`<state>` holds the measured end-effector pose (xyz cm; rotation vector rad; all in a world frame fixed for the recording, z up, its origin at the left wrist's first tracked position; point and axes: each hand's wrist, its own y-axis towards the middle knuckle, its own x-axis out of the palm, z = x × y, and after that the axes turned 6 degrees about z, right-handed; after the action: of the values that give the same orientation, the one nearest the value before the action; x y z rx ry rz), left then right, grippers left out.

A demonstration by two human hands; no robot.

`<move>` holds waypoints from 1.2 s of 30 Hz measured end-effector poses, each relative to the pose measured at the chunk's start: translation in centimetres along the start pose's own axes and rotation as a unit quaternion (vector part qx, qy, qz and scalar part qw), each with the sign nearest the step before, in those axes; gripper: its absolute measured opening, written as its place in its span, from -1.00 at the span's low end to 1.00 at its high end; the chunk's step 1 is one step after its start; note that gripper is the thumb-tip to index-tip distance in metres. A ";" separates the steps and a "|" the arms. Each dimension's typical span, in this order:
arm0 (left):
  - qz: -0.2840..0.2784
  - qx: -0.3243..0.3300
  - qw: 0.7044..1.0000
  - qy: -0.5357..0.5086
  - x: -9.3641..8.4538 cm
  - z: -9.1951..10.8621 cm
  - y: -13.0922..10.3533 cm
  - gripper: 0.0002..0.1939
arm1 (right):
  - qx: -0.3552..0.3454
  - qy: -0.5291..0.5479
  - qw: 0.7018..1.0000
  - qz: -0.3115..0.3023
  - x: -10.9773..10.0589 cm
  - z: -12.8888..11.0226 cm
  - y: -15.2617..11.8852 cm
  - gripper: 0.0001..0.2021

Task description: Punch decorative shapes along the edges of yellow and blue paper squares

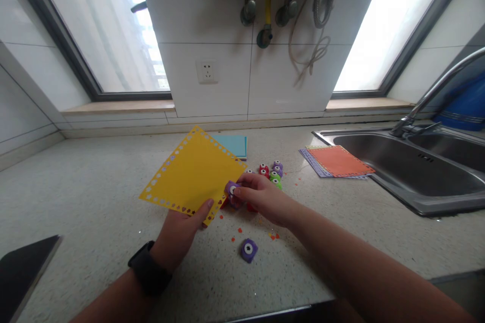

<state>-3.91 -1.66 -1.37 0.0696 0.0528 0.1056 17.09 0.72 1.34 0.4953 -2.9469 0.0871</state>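
A sheet of yellow paper (189, 171) with small cut-out shapes along its edges is tilted above the counter. My left hand (185, 229) grips its lower corner, the thumb on top and the fingers hidden beneath. My right hand (265, 197) is closed around a purple craft punch (232, 189), which sits at the paper's lower right edge. Another purple craft punch (248, 250) lies on the counter nearer to me. Behind my right hand several red, green and purple punches (276, 175) stand close together, partly hidden.
Blue paper (237, 145) lies behind the yellow sheet. Orange and purple punched sheets (335, 160) rest at the left edge of the steel sink (382, 161). Tiny orange paper bits (240, 230) are scattered on the counter. A dark flat object (26, 272) is at the lower left.
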 end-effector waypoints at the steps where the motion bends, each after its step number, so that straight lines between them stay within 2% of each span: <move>1: -0.002 -0.004 1.000 -0.003 0.0 0.0 0.0 -0.61 | 0.006 0.006 1.000 0.000 0.0 0.0 0.0 -0.73; 5: -0.005 -0.017 1.000 -0.002 0.0 -0.1 -0.1 -0.64 | 0.025 0.030 0.999 0.006 0.3 0.1 0.0 -0.68; 13: -0.019 0.005 1.000 0.004 0.0 -0.1 -0.1 -0.61 | 0.027 0.034 0.999 -0.009 0.7 0.6 0.2 -0.66; 21: -0.020 0.001 1.000 0.003 0.2 0.3 -0.1 -0.64 | 0.033 0.012 0.999 -0.005 0.9 0.6 0.1 -0.63; 36: -0.017 0.033 0.999 -0.004 0.1 0.1 -0.1 -0.63 | 0.037 0.017 0.999 0.007 1.1 0.9 0.3 -0.64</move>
<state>-3.78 -1.70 -1.33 0.1352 0.0490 0.0694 15.85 0.57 0.63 0.4781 -2.9234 0.2062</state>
